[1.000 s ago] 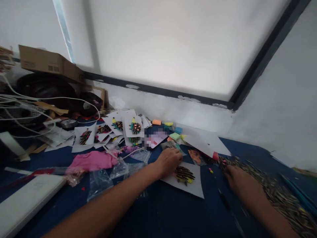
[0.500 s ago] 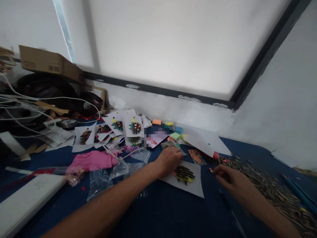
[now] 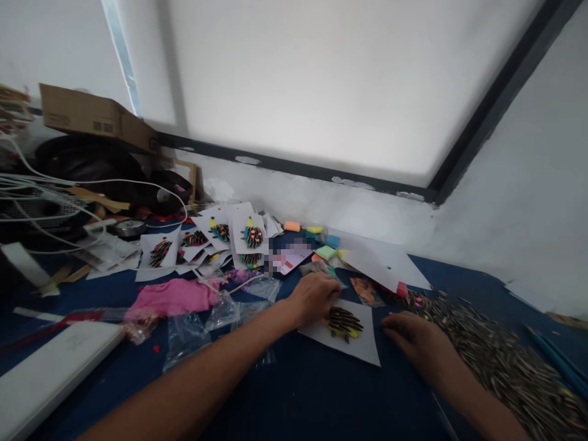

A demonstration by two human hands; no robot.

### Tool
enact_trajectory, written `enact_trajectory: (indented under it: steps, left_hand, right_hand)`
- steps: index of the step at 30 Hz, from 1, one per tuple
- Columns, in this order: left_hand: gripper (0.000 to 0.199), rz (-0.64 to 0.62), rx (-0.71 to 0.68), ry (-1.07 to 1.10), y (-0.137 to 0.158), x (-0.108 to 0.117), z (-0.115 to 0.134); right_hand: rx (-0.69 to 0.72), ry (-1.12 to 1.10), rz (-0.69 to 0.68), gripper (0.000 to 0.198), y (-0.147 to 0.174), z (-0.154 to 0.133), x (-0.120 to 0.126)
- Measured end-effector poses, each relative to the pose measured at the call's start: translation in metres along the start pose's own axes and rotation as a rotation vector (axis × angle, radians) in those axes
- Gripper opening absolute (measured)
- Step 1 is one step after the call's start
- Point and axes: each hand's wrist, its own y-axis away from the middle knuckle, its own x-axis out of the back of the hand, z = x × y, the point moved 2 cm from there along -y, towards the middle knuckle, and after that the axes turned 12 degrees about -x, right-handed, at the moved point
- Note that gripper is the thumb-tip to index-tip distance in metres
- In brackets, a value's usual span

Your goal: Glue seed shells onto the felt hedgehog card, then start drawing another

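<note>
At far left, a brown cardboard carton (image 3: 76,113) carries dark printed blocks, too small to read. Below it, a long white flat-topped box (image 3: 57,370) shows a faint grey mark, also illegible; I can make out no brand anywhere. To the right lies a bright pink, soft-looking lump (image 3: 179,297) amid crumpled clear plastic bags, with overlapping white sheets bearing spiky figures (image 3: 220,236) behind.

Nearer the middle, the left hand (image 3: 316,297), fingers curled, rests at the upper left of a thin white paper sheet (image 3: 367,340); whether it pinches the paper or only presses, I cannot tell. The sheet lies flat on the dark blue cloth (image 3: 312,395), bearing a yellow figure with dark, pointed spines (image 3: 343,321). It should prove light and floppy, the yellow base probably soft enough to dent, the spines stiff yet easily dislodged. Bare paper margins look the safest hold, with 2 hands if lifted, keeping it level.

Just right of the sheet, the right hand (image 3: 411,337) is low over the cloth, fingers bent; whether it holds anything I cannot tell. Beyond it spreads a heap of slim, striped, seed-like pieces (image 3: 500,355), likely light, hard and easiest pinched singly
</note>
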Motion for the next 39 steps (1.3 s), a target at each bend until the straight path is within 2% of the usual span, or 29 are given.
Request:
enact_trajectory:
  steps: [5,11,14,17,23,27,31,39]
  left_hand:
    - [0.017,-0.049,-0.007,-0.048,0.000,-0.001,0.001]
    - [0.019,-0.077,-0.019,-0.109,0.001,-0.005,0.002]
    - [0.019,-0.074,-0.009,-0.094,0.002,-0.005,0.002]
    - [0.019,-0.075,-0.006,-0.081,0.001,-0.004,0.002]
    - [0.018,-0.075,0.007,-0.065,0.002,-0.004,0.001]
    - [0.017,-0.071,-0.001,-0.064,0.002,-0.004,0.001]
    - [0.017,-0.069,0.003,-0.062,0.002,-0.004,0.001]
    - [0.019,-0.067,0.008,-0.055,0.002,-0.003,0.002]
  right_hand:
    - [-0.048,-0.085,0.025,0.024,0.003,-0.008,0.008]
    - [0.113,-0.177,-0.009,0.030,0.012,-0.030,0.006]
    - [0.138,-0.199,-0.038,0.031,0.016,-0.037,0.004]
    - [0.087,-0.134,-0.041,0.034,0.016,-0.034,0.003]
    - [-0.110,0.234,-0.057,0.028,0.008,-0.011,0.008]
    - [-0.190,0.386,-0.105,0.024,0.010,-0.013,0.013]
    - [-0.216,0.395,-0.094,0.019,0.013,-0.019,0.015]
    - [-0.225,0.377,-0.061,0.025,0.010,-0.016,0.014]
